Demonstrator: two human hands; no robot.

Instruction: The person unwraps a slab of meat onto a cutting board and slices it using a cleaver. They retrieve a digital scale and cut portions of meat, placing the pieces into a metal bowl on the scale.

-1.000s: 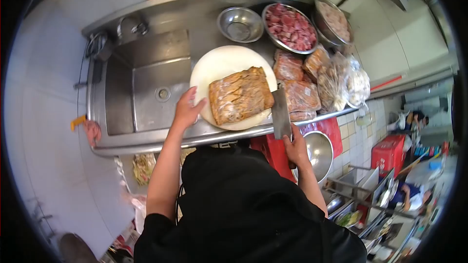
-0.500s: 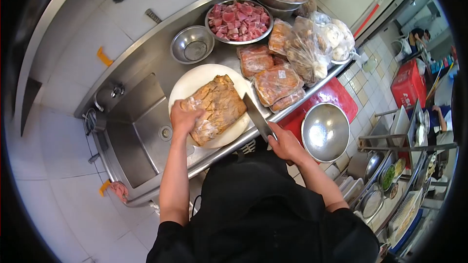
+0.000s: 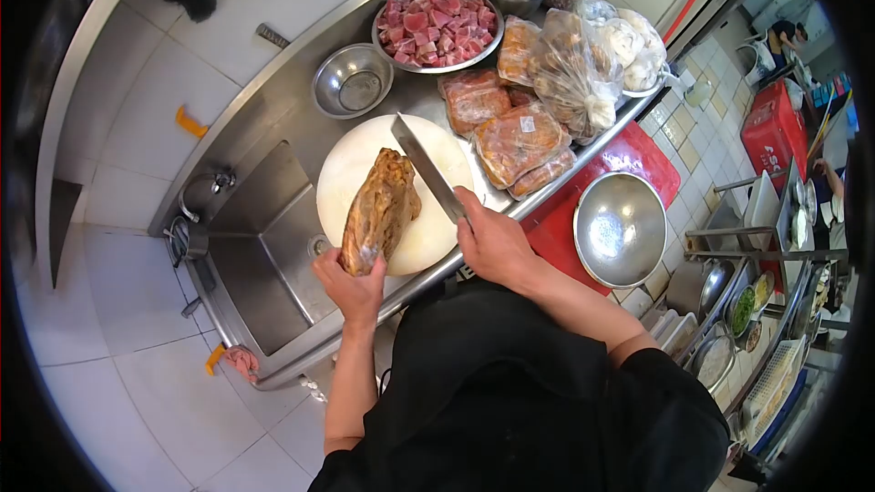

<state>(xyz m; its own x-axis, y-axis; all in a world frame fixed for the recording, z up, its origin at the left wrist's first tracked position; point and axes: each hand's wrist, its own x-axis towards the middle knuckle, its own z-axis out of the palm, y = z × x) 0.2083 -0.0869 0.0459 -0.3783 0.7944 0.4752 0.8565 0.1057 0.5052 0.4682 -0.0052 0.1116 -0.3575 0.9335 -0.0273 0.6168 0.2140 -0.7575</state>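
Observation:
A slab of brown, seasoned-looking meat [image 3: 377, 211] stands tipped up on its edge over the round white cutting board [image 3: 434, 241]. My left hand [image 3: 354, 290] grips the near end of the slab, fingers closed around it. In my right hand [image 3: 497, 244] is a broad-bladed kitchen knife [image 3: 427, 167], held by its handle. Its blade points up and left over the board, beside the meat and apart from it. The board lies across the sink edge and the steel counter.
A sink [image 3: 260, 269] lies left of the board. Behind stand a small steel bowl [image 3: 354, 82] and a bowl of cubed red meat [image 3: 437, 29]. Bagged meat packs [image 3: 521, 148] crowd the right side. A steel bowl [image 3: 620, 230] sits near a red board [image 3: 556, 241].
The slab went from lying flat to standing on edge, and my left hand shifted to its near end. My right hand and the knife moved left and up over the board.

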